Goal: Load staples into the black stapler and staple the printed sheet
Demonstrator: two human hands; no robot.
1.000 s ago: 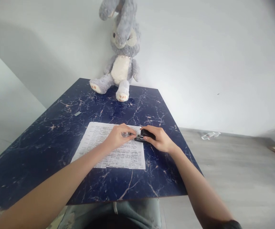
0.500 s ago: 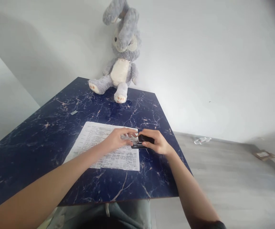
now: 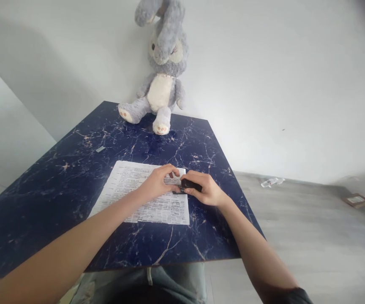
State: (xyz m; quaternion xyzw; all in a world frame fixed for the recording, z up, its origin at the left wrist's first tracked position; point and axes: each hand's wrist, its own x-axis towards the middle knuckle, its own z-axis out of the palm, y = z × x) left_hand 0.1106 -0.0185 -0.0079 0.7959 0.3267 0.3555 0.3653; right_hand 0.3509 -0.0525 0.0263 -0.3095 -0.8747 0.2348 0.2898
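Note:
A black stapler (image 3: 191,185) lies at the right edge of the printed paper sheets (image 3: 163,215), its front end over the print. My right hand (image 3: 206,188) grips the stapler from the right, fingers over the top and thumb along the near side. Just left of it, my left hand (image 3: 160,181) rests over the paper with fingers curved and apart from the thumb. Its thumb tip is close to the stapler's front end; whether they touch I cannot tell. The left fingers hold nothing visible.
A grey plush rabbit (image 3: 160,90) sits at the back of the dark blue marbled table (image 3: 58,198), against the wall. A small pale strip (image 3: 100,149) lies left of it. On the floor at right are a clear plastic item (image 3: 271,182) and a brown item (image 3: 356,200).
The stapler's upper arm and base look closer together, and less of its inside shows. My left fingers have curled slightly more. The whole view has shifted a little.

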